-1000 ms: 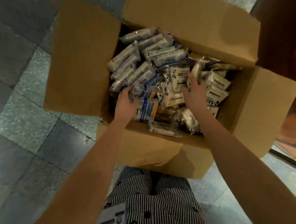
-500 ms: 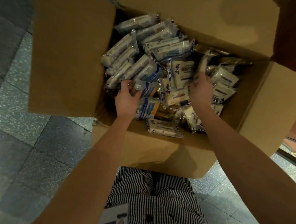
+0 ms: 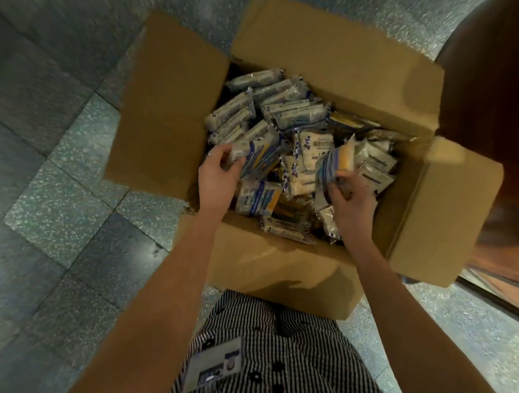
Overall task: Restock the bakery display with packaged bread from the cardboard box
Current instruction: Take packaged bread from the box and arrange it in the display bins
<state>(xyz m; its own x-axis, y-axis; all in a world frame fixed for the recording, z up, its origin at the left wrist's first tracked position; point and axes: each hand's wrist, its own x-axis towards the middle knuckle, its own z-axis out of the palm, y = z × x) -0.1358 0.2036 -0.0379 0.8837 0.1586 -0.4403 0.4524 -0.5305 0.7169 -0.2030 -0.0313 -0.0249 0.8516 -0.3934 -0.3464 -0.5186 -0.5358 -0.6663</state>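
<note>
01 — open brown cardboard box (image 3: 165,108): on grey speckled stone floor tiles (image 3: 63,183), flaps folded outward, just ahead of black-and-white striped garment (image 3: 282,372).

02 — heap of clear-wrapped bread packets with blue-and-white labels (image 3: 280,103): inside box, loosely piled.

03 — left hand (image 3: 219,176): fingers curled round blue-and-yellow labelled first packet (image 3: 257,159), tilted up from heap's left side.

04 — right hand (image 3: 351,202): gripping yellowish, blue-banded second packet (image 3: 334,167), held upright over heap's right side.

Change: a second ago both hands low among packets, nothing lifted; now one packet secured in each.

Judgement: picking done for this pair, carry to display next. Display not identifiable; dark reddish wooden surface (image 3: 498,108) at right possibly part of it, cannot tell. Box well filled, so restocking judged barely begun.
</note>
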